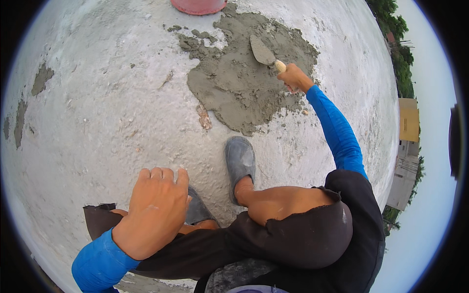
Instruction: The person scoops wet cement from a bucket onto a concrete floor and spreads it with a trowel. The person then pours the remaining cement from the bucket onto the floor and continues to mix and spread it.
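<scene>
My right hand (pixel 295 78), at the end of a blue sleeve, is wrapped round the light handle of a pointed trowel (pixel 263 52). Its blade lies on or just above a patch of wet grey mortar (pixel 224 88) spread over the pale, rough surface; I cannot tell if they touch. Smears of mortar dull the blade. My left hand (pixel 156 210) is over my lower leg at the near left, back upward and fingers curled in. Nothing sticks out of it, though its palm is hidden.
The rim of a red container (pixel 199 6) shows beyond the mortar at the top edge. My grey rubber shoes (pixel 240 161) stand just short of the patch. Older mortar smears (pixel 43 79) mark the left. Buildings (pixel 408 119) and trees lie past the surface's right edge.
</scene>
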A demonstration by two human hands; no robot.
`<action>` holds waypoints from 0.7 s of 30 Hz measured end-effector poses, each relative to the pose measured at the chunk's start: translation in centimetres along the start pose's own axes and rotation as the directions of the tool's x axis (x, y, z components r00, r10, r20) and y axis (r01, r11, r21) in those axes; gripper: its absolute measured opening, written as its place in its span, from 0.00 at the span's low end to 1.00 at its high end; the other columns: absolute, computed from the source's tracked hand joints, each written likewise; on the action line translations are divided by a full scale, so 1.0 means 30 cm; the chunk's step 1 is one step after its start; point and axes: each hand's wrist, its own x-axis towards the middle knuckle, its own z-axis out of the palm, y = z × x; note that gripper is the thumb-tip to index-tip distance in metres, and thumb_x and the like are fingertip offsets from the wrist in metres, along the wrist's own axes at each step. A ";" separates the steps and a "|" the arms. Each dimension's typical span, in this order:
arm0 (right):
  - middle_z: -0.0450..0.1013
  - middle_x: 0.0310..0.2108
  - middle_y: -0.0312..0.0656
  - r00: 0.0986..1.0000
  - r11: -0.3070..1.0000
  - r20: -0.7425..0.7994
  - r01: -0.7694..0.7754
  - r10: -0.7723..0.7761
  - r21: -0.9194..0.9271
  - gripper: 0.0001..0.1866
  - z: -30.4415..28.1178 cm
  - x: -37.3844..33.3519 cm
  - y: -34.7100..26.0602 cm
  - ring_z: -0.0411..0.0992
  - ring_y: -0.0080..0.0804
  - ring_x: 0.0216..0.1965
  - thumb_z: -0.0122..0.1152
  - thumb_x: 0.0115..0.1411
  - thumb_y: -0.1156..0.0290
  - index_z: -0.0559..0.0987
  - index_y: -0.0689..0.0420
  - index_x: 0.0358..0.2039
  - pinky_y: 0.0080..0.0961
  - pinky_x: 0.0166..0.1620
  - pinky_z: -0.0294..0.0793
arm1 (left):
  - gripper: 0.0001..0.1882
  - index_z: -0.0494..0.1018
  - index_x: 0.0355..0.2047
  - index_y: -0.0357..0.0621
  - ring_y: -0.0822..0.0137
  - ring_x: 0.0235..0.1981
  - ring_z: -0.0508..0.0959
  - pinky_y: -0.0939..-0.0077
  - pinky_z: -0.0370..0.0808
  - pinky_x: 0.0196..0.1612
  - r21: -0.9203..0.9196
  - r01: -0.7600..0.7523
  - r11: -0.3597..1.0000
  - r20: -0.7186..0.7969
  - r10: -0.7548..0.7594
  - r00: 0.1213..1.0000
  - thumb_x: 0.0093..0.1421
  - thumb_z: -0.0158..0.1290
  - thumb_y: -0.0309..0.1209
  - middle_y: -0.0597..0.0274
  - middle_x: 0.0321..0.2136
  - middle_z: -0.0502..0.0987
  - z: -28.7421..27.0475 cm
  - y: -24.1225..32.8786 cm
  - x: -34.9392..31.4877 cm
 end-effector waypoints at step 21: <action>0.77 0.24 0.49 0.924 0.971 0.368 0.012 -0.102 0.239 0.14 0.208 -0.223 -0.172 0.74 0.33 0.17 0.63 0.59 0.70 0.76 0.72 0.34 0.36 0.18 0.73 | 0.26 0.74 0.58 0.33 0.51 0.45 0.79 0.58 0.72 0.50 0.065 0.044 0.997 0.086 -0.050 0.995 0.65 0.61 0.39 0.47 0.40 0.81 -0.006 0.024 -0.001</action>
